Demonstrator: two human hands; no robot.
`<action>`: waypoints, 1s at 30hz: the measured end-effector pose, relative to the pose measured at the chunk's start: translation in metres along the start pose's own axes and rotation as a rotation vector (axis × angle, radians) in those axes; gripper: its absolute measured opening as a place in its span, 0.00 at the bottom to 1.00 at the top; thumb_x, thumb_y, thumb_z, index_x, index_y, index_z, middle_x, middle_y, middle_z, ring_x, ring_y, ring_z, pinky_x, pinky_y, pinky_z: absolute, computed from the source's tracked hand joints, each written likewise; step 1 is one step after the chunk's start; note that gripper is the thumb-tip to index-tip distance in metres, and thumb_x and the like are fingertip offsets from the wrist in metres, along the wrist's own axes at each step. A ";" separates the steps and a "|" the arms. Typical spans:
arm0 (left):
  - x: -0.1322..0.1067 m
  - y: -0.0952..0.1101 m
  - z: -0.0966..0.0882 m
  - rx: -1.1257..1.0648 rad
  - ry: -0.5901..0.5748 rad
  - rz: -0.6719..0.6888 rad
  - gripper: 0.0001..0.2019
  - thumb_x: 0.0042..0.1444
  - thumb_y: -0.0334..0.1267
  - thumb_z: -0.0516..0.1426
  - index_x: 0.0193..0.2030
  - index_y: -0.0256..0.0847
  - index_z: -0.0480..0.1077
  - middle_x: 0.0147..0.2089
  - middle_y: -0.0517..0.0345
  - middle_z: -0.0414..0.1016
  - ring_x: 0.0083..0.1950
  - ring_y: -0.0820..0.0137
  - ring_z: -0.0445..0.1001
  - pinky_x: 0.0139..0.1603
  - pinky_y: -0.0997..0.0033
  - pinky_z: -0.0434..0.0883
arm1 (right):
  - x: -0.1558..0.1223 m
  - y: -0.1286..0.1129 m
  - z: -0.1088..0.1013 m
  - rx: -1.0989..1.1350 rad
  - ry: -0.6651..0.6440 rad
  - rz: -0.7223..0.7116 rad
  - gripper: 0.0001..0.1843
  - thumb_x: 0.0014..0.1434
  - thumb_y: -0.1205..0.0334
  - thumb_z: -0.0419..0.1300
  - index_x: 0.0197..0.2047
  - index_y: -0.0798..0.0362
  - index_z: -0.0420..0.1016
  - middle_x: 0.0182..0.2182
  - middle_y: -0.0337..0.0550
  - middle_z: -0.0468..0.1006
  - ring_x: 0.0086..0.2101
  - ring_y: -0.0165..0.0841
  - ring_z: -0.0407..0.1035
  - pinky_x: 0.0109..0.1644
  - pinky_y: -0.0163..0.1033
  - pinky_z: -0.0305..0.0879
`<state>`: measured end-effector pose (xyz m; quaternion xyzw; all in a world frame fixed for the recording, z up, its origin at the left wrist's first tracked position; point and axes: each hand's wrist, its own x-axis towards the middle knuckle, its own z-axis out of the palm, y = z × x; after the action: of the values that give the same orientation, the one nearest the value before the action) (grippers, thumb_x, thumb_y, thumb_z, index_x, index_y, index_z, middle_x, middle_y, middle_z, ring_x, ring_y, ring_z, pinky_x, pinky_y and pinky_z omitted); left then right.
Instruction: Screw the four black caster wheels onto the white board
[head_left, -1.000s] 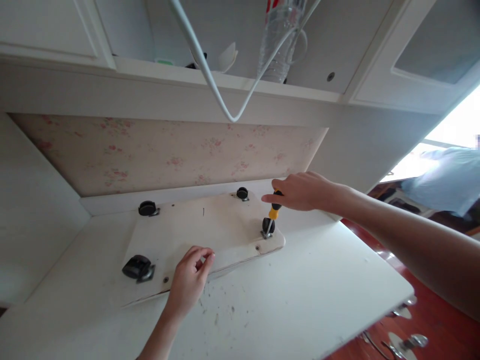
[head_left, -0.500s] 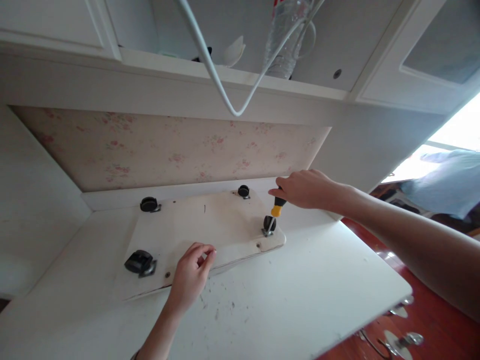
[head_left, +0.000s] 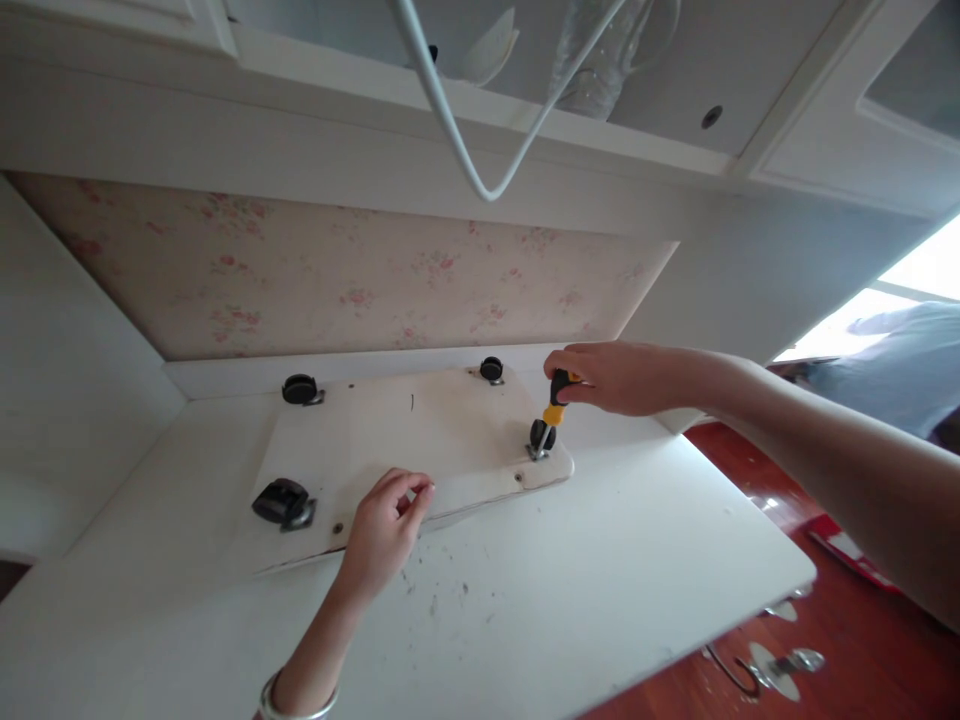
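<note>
A white board lies on the white desk, with black casters on its upper face near the corners. My right hand is wrapped round the black and yellow handle of a screwdriver. The screwdriver tilts, its shaft pointing down to the metal plate of the right front caster; the tip is too small to make out. Over the board's front edge, my left hand is closed in a pinch, thumb against forefinger. Whatever the pinch may hold is hidden. The left front caster stands to its left.
Above hangs a white cable in front of an open shelf with a clear plastic bottle. Side panels and a flowered back wall enclose the desk. Metal fittings show beyond its right edge, above the red floor.
The view has shifted slightly. My right fingers have changed their hold on the screwdriver, and more yellow shows at the handle's top. My left hand keeps its pinch in nearly the same place.
</note>
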<state>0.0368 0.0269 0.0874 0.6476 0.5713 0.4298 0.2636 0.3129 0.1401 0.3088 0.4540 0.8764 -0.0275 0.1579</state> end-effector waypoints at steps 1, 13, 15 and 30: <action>0.000 0.000 0.000 0.001 0.001 0.001 0.11 0.64 0.45 0.55 0.38 0.43 0.75 0.39 0.59 0.75 0.30 0.73 0.69 0.35 0.72 0.68 | -0.002 0.001 -0.001 0.061 -0.028 -0.069 0.16 0.66 0.49 0.48 0.48 0.47 0.68 0.44 0.48 0.76 0.37 0.40 0.71 0.38 0.45 0.62; 0.000 -0.001 0.001 0.018 0.010 0.003 0.10 0.64 0.44 0.55 0.38 0.43 0.75 0.39 0.59 0.76 0.32 0.72 0.72 0.35 0.72 0.69 | -0.003 -0.001 0.004 0.024 -0.006 0.032 0.19 0.66 0.46 0.45 0.49 0.47 0.68 0.40 0.50 0.77 0.36 0.42 0.71 0.39 0.49 0.62; 0.000 0.000 0.001 0.018 0.007 0.001 0.10 0.64 0.44 0.56 0.38 0.43 0.75 0.39 0.59 0.76 0.32 0.73 0.71 0.35 0.72 0.69 | -0.005 0.002 0.002 0.127 -0.044 -0.076 0.16 0.64 0.50 0.49 0.51 0.46 0.66 0.47 0.49 0.75 0.39 0.40 0.71 0.42 0.46 0.64; 0.000 0.004 0.002 0.055 0.008 -0.011 0.11 0.64 0.45 0.55 0.38 0.43 0.76 0.40 0.57 0.77 0.31 0.73 0.71 0.35 0.73 0.69 | 0.001 0.001 0.001 0.000 0.005 0.087 0.20 0.61 0.42 0.51 0.49 0.44 0.70 0.41 0.50 0.78 0.36 0.44 0.71 0.38 0.48 0.62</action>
<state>0.0402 0.0264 0.0899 0.6496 0.5876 0.4151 0.2457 0.3132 0.1408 0.3075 0.4916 0.8564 -0.0194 0.1566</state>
